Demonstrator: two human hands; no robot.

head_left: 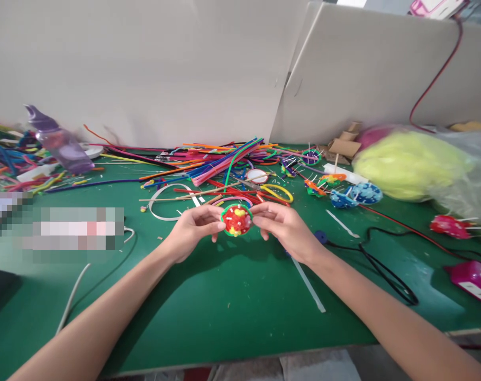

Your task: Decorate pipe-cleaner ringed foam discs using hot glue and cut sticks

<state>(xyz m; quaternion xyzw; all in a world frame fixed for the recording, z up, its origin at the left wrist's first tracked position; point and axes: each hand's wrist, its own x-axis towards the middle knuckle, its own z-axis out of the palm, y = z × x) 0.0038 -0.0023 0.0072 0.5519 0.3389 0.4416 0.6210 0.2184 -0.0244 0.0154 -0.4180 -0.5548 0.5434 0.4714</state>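
Between my two hands, above the green table (240, 312), is a small round pipe-cleaner disc (236, 220), red with yellow and white bits and a green rim. My left hand (194, 225) pinches its left edge between thumb and fingers. At the opposite edge, my right hand (282, 225) grips it the same way. Some fingertips are hidden behind the disc. Just beyond the hands lie yellow-handled scissors (278, 191), a white plastic band loop (155, 203) and red pipe cleaners (212, 188).
Bundled pipe cleaners (224, 161) lie along the back by a grey partition (145, 69). A purple bottle (61, 140) leans at left. Blue decorated pieces (363, 194), a bag of yellow material (410, 164), black cable (387, 280) and a magenta box (472, 280) are at right.
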